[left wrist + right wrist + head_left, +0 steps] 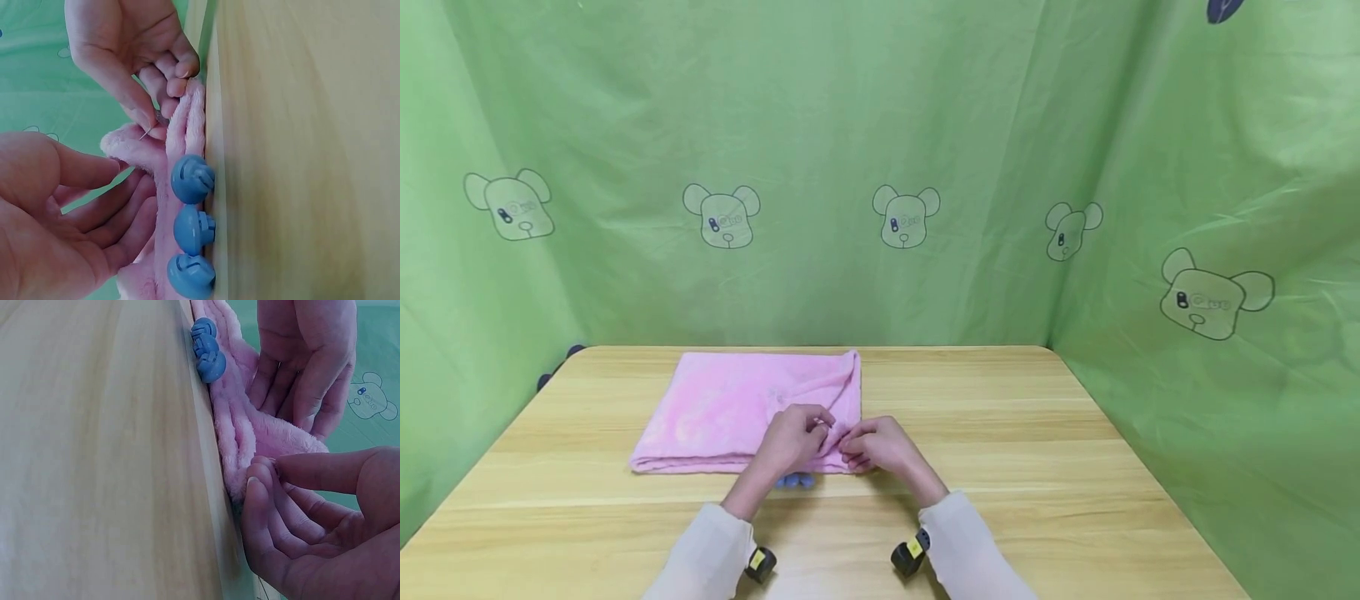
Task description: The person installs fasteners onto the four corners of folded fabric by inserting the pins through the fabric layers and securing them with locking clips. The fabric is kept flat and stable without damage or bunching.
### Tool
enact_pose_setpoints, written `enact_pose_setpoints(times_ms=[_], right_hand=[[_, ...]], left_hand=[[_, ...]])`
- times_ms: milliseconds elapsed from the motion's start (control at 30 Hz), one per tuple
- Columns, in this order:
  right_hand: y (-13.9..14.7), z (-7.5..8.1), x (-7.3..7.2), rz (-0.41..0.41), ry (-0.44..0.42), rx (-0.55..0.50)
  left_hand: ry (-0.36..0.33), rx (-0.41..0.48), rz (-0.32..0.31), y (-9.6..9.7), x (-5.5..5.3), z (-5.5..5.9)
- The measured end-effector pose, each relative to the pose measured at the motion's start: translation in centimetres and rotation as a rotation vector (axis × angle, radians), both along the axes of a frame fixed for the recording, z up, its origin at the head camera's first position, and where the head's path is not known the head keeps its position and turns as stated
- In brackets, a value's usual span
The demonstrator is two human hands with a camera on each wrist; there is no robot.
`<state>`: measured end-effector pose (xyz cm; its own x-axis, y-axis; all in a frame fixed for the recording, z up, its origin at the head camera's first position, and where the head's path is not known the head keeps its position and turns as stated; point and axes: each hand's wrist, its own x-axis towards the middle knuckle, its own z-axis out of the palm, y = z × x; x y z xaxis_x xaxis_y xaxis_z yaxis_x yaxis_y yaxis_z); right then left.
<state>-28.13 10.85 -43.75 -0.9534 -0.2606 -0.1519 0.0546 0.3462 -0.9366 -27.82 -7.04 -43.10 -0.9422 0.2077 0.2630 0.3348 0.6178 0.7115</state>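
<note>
A folded pink plush blanket (722,408) lies on the table, its near right corner turned up. My left hand (797,433) holds the raised flap (134,147) between thumb and fingers. Beside it, at the corner, my right hand (880,442) pinches a thin metal pin (147,132) with a small dark part at its end; the pin points at the flap. In the right wrist view the fingertips (265,465) mostly hide it. Several blue mushroom-shaped fasteners (192,228) sit in a row along the blanket's near edge.
The light wooden table (1000,467) extends right of the blanket and in front of it. Green curtains (820,275) with bear-head drawings surround it at the back and sides. Black wrist cameras (762,564) are worn below both sleeves.
</note>
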Motion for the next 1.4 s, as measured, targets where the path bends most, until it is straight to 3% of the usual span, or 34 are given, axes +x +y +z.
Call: enact_pose_setpoints(times_ms=[300, 533, 700, 1167, 1400], right_hand=[[0.07, -0.13, 0.03, 0.008, -0.003, -0.015], [0.66, 0.37, -0.05, 0.094, -0.050, -0.012], [0.89, 0.55, -0.19, 0.136, -0.120, -0.077], [0.12, 0.27, -0.10, 0.023, -0.086, -0.070], [-0.07, -0.03, -0.13, 0.004, -0.071, -0.053]], left_hand=[[-0.042, 0.034, -0.007, 0.18, 0.09, -0.13], [-0.128, 0.041, -0.009, 0.35, 0.29, 0.04], [-0.109, 0.033, -0.029, 0.36, 0.22, -0.14], [-0.105, 0.035, -0.048, 0.46, 0.10, -0.18], [-0.107, 0.009, -0.035, 0.50, 0.11, -0.32]])
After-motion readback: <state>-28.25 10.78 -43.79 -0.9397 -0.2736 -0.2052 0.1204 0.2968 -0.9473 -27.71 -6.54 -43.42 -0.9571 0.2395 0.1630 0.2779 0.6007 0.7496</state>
